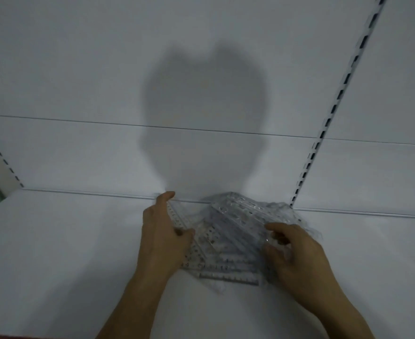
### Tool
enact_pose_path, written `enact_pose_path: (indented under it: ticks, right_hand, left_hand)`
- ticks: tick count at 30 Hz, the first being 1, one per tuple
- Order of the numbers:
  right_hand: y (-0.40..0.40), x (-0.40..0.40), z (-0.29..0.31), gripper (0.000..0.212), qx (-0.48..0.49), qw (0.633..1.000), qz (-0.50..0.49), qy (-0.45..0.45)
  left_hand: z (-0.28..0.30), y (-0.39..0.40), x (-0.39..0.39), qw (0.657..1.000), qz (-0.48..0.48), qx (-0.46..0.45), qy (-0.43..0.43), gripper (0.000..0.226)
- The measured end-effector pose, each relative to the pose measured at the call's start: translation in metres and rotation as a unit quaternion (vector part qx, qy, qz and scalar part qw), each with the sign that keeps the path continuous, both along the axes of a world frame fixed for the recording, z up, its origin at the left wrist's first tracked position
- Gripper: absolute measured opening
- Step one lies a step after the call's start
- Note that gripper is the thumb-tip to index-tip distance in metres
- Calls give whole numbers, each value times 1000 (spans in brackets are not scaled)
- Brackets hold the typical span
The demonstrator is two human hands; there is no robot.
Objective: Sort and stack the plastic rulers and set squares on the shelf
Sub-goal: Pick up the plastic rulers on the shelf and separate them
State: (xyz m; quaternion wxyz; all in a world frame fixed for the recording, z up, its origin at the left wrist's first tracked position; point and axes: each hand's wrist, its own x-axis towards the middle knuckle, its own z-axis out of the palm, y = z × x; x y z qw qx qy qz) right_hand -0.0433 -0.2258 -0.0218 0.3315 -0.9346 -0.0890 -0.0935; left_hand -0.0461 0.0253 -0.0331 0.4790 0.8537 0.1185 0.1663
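Rulers and set squares (222, 243) of clear plastic lie in a loose, overlapping heap on the white shelf (54, 241), close to its back edge and just left of the slotted upright (333, 111) on the back panel (79, 69). The picture is soft, so the pieces cannot be counted or cleanly told apart.

Starting at the left, the left hand (163, 237) rests on the heap's left side, its fingers laid along a white-scaled ruler (177, 220) that runs diagonally toward the back wall, thumb pressing down near the middle. It looks like a flat hold rather than a pinch; whether anything is gripped underneath I cannot tell.

In the centre, a bundle of clear pieces (240, 214) sits tilted on top, with straight rulers fanned out along the near edge (228, 274).

At the right, the right hand (297, 253) curls over the bundle's right end, fingertips touching the plastic, fingers bent but not closed tight.

To do this well, I judge the left hand should pin the lower layer while the right lifts the top bundle clear, so nothing skates off. Clear plastic is slick and springy; squaring the long edges against the back wall should keep each stack true.
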Motion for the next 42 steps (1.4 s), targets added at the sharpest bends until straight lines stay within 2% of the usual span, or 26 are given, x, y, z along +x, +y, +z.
enact_pose_path:
  ticks: [8, 13, 18, 23, 31, 35, 42]
  right_hand:
    - [14, 1, 0, 39, 68, 997, 4, -43]
    - [22, -3, -7, 37, 69, 996, 5, -57]
    - [25, -7, -6, 30, 73, 994, -6, -80]
    - [15, -16, -3, 25, 77, 992, -30, -99]
    - [-91, -52, 2, 46, 96, 983, -110, -110]
    - [-178, -87, 7, 43, 90, 974, -176, -112]
    - [-349, -166, 6, 43, 80, 949, -288, -99]
  left_hand:
    - [4, 32, -7, 996, -10, -60, 59, 86]
    - [8, 36, -12, 1000, 11, 6, 19, 63]
    - [16, 33, -25, 997, 15, -59, -45, 32]
    - [28, 4, -27, 995, -36, -67, -62, 27]
    - [38, -107, -22, 983, -118, -136, -47, 18]
    - [44, -201, -25, 979, -186, -77, -28, 21]
    - [40, -389, -63, 953, -301, -1, -18, 28]
